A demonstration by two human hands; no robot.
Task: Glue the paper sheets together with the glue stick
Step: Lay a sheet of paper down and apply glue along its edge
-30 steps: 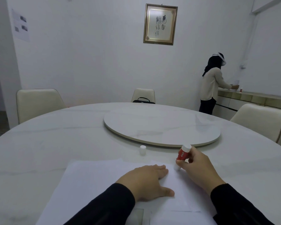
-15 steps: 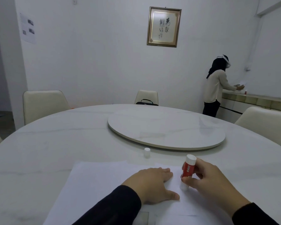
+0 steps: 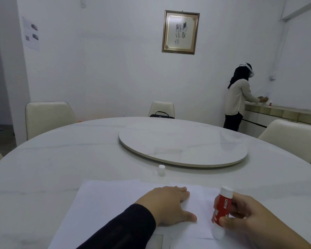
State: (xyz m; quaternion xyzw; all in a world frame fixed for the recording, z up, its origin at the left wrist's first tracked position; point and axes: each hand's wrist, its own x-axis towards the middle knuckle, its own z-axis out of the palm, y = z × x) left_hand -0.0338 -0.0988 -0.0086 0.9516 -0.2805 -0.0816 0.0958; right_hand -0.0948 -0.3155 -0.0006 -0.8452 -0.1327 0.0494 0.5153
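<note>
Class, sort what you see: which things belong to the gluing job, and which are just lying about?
Belonging to the job:
glue stick, gripped by the right hand
paper sheets, pressed flat by the left hand
white cap

Just lying about:
turntable
black bag
framed picture

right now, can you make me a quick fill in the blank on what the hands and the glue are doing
1. The right hand grips the red ____.
2. The left hand rests flat on the ____.
3. The small white cap stands on the table, between the paper and the round ____.

Missing words: glue stick; paper; turntable
</note>
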